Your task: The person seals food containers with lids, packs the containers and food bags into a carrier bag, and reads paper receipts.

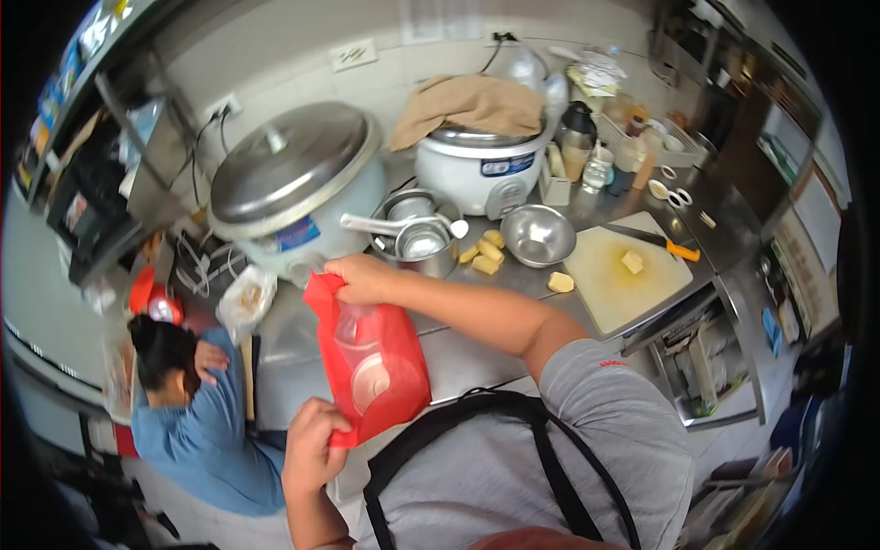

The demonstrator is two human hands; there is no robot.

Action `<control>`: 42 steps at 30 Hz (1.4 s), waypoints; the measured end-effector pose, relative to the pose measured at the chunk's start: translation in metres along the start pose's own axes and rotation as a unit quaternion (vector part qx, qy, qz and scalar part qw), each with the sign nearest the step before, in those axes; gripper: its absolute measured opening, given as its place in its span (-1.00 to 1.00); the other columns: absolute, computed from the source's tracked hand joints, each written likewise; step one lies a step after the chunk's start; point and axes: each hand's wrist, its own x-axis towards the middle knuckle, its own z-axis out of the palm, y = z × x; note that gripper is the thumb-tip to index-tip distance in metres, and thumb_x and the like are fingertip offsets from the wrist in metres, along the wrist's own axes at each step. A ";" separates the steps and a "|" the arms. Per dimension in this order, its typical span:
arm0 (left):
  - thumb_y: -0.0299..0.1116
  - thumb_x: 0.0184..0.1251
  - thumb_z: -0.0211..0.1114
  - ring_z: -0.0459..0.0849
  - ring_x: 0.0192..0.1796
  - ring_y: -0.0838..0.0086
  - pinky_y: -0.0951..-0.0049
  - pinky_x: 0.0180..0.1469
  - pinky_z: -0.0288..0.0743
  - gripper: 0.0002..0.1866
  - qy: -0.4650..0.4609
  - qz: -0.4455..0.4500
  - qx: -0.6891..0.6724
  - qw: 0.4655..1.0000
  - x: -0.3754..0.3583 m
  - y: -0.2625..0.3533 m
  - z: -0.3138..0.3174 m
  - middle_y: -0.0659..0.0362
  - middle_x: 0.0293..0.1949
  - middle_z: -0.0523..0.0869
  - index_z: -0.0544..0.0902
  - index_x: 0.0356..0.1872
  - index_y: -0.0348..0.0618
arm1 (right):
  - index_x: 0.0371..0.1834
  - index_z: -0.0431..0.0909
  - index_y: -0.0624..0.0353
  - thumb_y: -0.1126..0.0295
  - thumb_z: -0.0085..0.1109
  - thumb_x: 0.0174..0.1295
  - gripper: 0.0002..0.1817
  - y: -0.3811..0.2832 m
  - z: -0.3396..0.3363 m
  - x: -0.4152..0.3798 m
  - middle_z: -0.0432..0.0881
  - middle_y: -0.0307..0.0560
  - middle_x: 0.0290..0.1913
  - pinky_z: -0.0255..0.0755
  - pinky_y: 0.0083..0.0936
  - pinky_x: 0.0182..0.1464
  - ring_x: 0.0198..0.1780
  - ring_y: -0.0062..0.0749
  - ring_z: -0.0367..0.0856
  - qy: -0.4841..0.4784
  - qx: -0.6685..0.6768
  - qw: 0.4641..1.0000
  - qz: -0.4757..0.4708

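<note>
The person's left hand (312,449) is gripping the lower edge of a red plastic bag (376,362), fingers curled shut on the plastic. The right hand (364,278) is pinching the bag's upper edge, knuckles up, fingers closed around the bunched rim. The bag is being held stretched between both hands, above the front edge of the steel worktop (467,353); something pale and round is showing through the red film, can't tell what.

Just behind the right hand a metal pot (417,240) is sitting with a ladle (394,225) lying across it. Yellow food pieces (486,252) are lying on the worktop beside the pot, near an empty steel bowl (538,234). To the right a pale cutting board (623,275) is carrying one yellow chunk (632,262) and a knife with an orange handle (660,240); another chunk (560,282) is resting at the board's left edge.

Farther back a big rice cooker with a steel lid (293,174) is standing on the left, and a white rice cooker (481,165) with a brown cloth (467,105) draped on top is standing beside it. Bottles and jars (596,165) are crowding the far right corner by the tiled wall.

Lower left, another person in a blue shirt (206,431) is crouching beside the worktop, one hand on their head.
</note>
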 end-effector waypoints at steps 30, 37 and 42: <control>-0.60 -0.03 0.07 0.44 -0.31 0.50 0.57 -0.25 0.34 -0.73 0.186 0.133 -0.285 0.931 0.167 0.132 0.154 0.14 -0.28 0.45 0.40 -0.22 -0.29 | -0.46 0.31 0.24 0.54 -0.06 -0.01 -0.94 -0.117 -0.251 -0.427 0.41 -0.12 -0.52 0.25 -0.57 -0.49 -0.57 -0.52 0.33 0.312 0.582 0.747 0.073; -0.57 -0.02 0.08 0.48 -0.38 0.58 0.63 -0.30 0.37 -0.89 0.012 0.128 -0.342 0.931 0.234 0.246 0.300 0.20 -0.43 0.52 0.46 -0.40 -0.28 | -0.37 0.37 0.26 0.53 -0.06 0.00 -0.89 -0.125 -0.323 -0.563 0.45 -0.15 -0.49 0.30 -0.62 -0.47 -0.54 -0.58 0.37 0.464 0.447 0.755 0.126; -0.49 0.04 0.10 0.48 -0.43 0.63 0.65 -0.37 0.37 -0.90 -0.135 0.142 -0.442 0.875 0.295 0.322 0.410 0.25 -0.47 0.54 0.50 -0.38 -0.26 | -0.47 0.34 0.21 0.51 -0.04 -0.02 -0.95 -0.090 -0.385 -0.641 0.46 -0.17 -0.53 0.31 -0.59 -0.49 -0.58 -0.58 0.37 0.571 0.343 0.726 0.173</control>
